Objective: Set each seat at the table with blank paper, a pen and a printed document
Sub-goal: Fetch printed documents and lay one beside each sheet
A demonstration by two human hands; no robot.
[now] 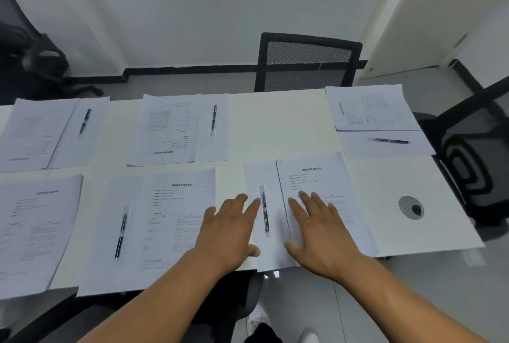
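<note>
On the white table [281, 122], right in front of me, a blank sheet [271, 249] carries a black pen [264, 211], with a printed document [322, 177] overlapping its right side. My left hand [231, 229] lies flat with straight fingers at the blank sheet's left edge. My right hand [322, 232] lies flat on the printed document. Neither hand holds anything. Several other sets of paper, pen and document lie around the table, among them one to the left [176, 213] and one at the far right [371, 111].
A black mesh chair [305, 64] stands behind the far edge. Another chair [473, 149] stands at the right end, and a dark chair [30, 47] is at the far left. A round cable grommet [411, 207] sits in the tabletop on the right.
</note>
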